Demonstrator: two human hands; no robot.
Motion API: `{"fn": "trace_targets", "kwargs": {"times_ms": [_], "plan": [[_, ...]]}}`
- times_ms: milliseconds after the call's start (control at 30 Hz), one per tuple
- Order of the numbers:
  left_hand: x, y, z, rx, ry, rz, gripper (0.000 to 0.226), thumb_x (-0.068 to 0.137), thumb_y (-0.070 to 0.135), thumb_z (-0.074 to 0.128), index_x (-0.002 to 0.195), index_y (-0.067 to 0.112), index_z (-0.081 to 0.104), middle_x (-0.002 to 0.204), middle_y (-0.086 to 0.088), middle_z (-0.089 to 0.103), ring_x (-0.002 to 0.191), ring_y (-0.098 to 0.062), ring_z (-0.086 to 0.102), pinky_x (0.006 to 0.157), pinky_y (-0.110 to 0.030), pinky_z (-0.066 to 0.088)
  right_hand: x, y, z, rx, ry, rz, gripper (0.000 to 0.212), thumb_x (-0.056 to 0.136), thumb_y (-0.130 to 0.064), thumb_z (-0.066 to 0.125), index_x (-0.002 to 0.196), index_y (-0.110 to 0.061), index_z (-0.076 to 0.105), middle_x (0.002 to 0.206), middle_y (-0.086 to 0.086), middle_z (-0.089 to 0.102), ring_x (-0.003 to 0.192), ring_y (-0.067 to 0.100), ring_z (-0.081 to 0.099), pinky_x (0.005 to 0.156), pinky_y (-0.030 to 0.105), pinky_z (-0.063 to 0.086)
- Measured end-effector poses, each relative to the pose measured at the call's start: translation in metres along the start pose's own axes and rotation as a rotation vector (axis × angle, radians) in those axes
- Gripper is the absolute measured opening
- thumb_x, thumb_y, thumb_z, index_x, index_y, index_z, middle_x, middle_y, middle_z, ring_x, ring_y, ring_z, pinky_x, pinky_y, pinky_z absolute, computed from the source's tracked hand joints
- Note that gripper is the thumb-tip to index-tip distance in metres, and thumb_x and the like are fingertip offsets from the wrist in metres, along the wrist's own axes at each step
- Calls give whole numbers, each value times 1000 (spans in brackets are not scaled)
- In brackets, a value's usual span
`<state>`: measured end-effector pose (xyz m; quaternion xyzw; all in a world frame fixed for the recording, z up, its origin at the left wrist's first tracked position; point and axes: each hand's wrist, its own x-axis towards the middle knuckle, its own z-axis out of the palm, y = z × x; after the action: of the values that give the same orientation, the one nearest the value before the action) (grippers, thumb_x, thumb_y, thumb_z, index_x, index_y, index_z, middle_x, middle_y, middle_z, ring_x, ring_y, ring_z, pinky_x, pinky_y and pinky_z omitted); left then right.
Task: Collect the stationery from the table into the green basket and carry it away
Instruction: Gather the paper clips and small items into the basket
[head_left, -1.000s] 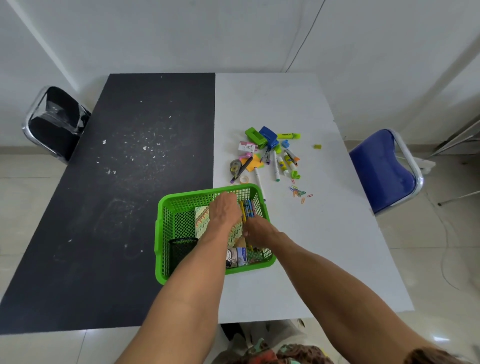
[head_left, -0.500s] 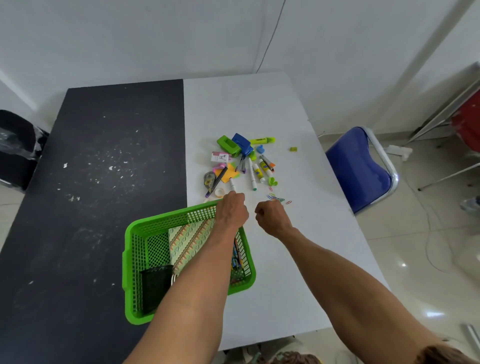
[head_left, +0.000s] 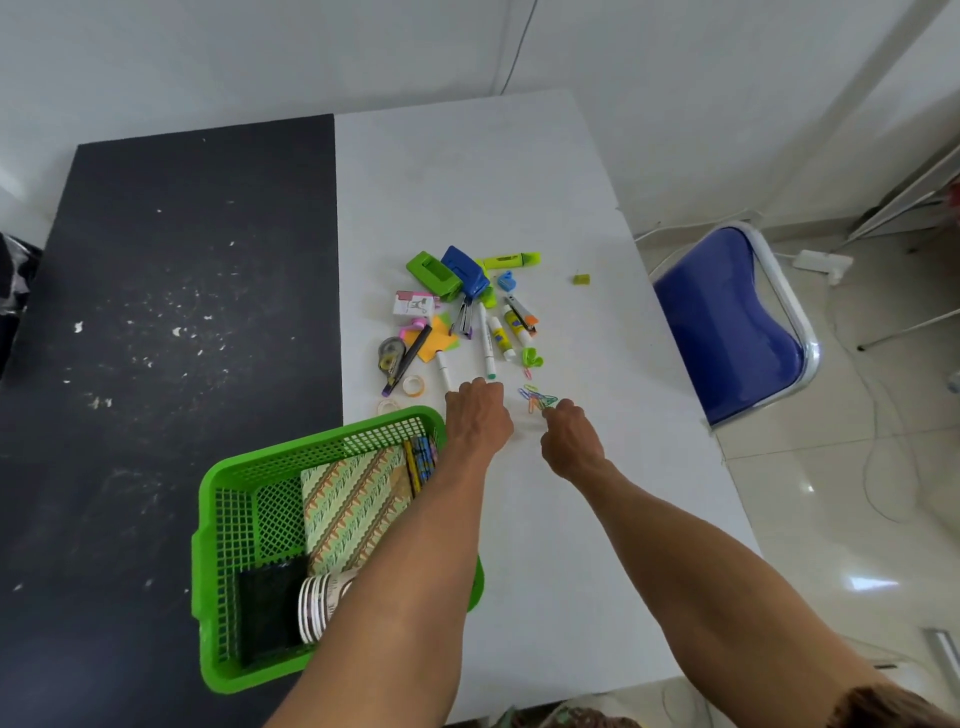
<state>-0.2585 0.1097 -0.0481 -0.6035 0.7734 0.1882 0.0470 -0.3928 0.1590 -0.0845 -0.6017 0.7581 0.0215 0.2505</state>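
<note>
Your table (head_left: 467, 182) is black on its left half, speckled with white flecks, and plain white on the right. The basket (head_left: 208, 545) is bright green. In it you have a notebook (head_left: 353, 509) in diagonal stripes of green, cream and orange, and a black mesh pot (head_left: 265, 608). Out on the white half lie a blue punch (head_left: 464, 270), a green punch (head_left: 432, 274), a yellow-green highlighter (head_left: 511, 258), orange sticky notes (head_left: 434, 340) and paper clips (head_left: 537, 401) in what look like mixed colours. The chair (head_left: 722, 322) has a blue seat.
</note>
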Motion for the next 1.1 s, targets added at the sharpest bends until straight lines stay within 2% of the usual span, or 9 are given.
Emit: {"fn": "trace_targets", "kwargs": {"times_ms": [133,300,467,600,767,933,1100], "plan": [[6,2,7,10,-30,-8,31,95,19,47,124,12,58,122,-9,58,115,-28,53,94,-40,38,1,6,8,-44,10,0,32,95,0,37,118,-1,59,119,15,52,108,30,51,82,39,49],[8,-2,12,11,-37,-28,31,95,17,46,122,12,59,121,-9,58,114,-28,53,93,-39,38,5,8,10,-20,44,51,25,94,-1,46,116,3,59,109,18,62,99,32,59,82,36,50],[10,-3,10,-3,-41,-43,31,95,17,46,123,12,59,121,-9,57,114,-28,53,94,-40,39,13,5,6,-46,47,104,23,92,-2,43,106,0,62,103,17,64,93,33,62,73,32,45],[9,-2,10,1,-45,-46,31,96,18,46,125,11,58,122,-10,57,115,-28,52,95,-40,39,16,0,4,-45,79,84,27,92,-3,42,115,-7,57,102,17,62,91,34,60,66,31,38],[5,-1,11,-5,-41,-38,31,96,18,45,124,11,57,121,-10,57,115,-29,52,94,-40,39,15,-5,4,-23,70,93,37,91,-2,44,127,-10,49,108,16,61,95,34,60,74,33,45],[2,-2,5,-19,-32,-31,31,96,17,46,124,11,57,122,-10,56,115,-29,51,94,-40,39,6,-4,6,-12,38,157,30,84,3,44,105,-6,62,106,14,64,96,31,60,78,32,47],[-8,-4,-13,-38,13,6,33,96,18,47,127,10,56,121,-10,57,114,-29,52,93,-41,41,-9,-18,-6,75,62,183,28,81,4,47,101,-5,65,103,14,63,92,32,61,73,31,47]]}}
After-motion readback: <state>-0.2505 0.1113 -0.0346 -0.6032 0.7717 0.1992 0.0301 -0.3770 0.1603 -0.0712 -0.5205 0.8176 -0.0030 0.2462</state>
